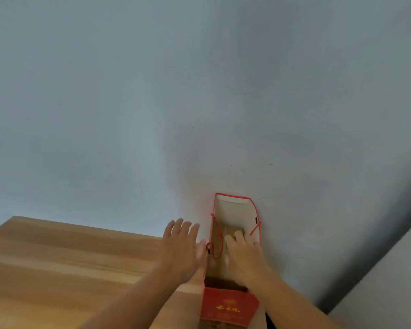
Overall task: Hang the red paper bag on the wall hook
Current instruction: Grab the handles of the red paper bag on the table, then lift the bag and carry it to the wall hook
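Observation:
The red paper bag (228,306) stands open against the grey wall, seen from above, with a white inner lining and red cord handles drooping over both long rims. Brown cardboard (217,236) lies inside it. My left hand (182,248) is spread flat just outside the bag's left side, thumb by the left cord. My right hand (243,251) reaches into the bag's mouth, its fingers bent over the cardboard; whether they grip anything is hidden. No wall hook is in view.
A wooden table top (64,264) fills the lower left, its far edge against the grey wall (199,91). The bag sits at the table's right end. A dark strip and a pale surface (389,281) run diagonally at the lower right.

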`<state>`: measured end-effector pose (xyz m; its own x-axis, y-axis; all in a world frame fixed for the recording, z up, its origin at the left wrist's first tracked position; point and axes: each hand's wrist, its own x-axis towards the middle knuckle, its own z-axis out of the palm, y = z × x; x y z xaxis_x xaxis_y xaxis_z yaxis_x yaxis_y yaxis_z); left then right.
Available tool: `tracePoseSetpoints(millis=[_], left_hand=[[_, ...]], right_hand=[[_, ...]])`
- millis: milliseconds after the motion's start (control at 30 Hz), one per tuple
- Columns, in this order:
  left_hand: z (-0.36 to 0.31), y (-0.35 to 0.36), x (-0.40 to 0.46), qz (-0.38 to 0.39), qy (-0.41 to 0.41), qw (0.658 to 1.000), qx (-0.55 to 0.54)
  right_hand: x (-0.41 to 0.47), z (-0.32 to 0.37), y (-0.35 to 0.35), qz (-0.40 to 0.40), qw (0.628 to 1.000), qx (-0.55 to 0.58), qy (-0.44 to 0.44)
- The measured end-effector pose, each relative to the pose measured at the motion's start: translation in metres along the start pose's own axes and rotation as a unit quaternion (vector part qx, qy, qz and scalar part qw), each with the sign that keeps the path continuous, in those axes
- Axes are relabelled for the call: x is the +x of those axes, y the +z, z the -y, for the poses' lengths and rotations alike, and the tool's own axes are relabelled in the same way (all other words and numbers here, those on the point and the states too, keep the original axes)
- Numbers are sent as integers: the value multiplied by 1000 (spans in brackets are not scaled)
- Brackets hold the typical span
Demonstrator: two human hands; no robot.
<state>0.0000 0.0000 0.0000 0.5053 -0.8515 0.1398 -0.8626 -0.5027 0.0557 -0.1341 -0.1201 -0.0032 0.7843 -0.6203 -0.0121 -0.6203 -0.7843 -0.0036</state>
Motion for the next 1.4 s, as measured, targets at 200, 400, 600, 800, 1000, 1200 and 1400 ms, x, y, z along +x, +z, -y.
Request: tracePoseSetpoints(millis=[200,400,600,800,1000,1200,1400], left_hand=[[23,30,-5,-22,-17,1000,0],[45,48,-23,-15,-15,1000,22],[46,38,-19,-18,-13,999,28],[4,-8,12,-31,8,999,-32],[-52,-54,17,-58,5,982,-181],[-60,-70,11,-114,-107,951,-266],[21,-118,-17,-147,-108,970,-158]], right_hand=[[29,7,39,173,985,-11,22],[37,8,57,252,966,34,50],[35,11,3,181,983,18,27],[56,18,-120,53,996,65,16],[47,29,-145,30,996,74,35],[41,41,-163,7,996,88,29],[27,62,-187,117,983,109,-88]])
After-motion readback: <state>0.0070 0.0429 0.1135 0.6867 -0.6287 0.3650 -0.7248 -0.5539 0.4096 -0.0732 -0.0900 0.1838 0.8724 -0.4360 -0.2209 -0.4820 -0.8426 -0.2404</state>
